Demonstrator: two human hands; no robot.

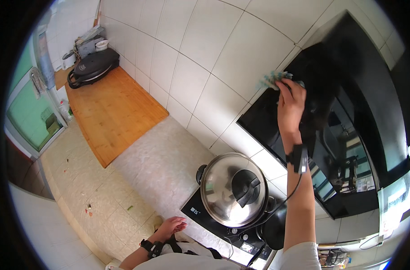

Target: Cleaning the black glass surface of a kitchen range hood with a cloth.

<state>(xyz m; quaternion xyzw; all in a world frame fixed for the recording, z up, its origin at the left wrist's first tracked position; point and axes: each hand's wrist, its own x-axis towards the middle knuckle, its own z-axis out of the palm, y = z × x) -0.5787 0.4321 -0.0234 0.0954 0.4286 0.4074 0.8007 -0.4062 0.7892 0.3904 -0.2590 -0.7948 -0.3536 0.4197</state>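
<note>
My right hand [292, 101] is raised at the black glossy range hood [326, 98], gripping a crumpled, patterned blue-green and white cloth [275, 79]. The cloth lies at the hood's edge beside the white wall tiles. Low in the view, my left hand [173, 225] is held near the counter's front edge, fingers apart and holding nothing. Between the hands a pot with a shiny metal lid [221, 189] and black knob stands on a black cooktop [205, 216]. A black pan [275, 229] sits beside the pot, partly hidden by my right arm.
A bamboo board [117, 114] lies on the pale counter [164, 158], with a black electric griddle [95, 67] at its far end. White bowls [102, 44] stand behind it. Small scraps [89, 206] lie on the tiled floor. A cable runs from my right wrist past the pot.
</note>
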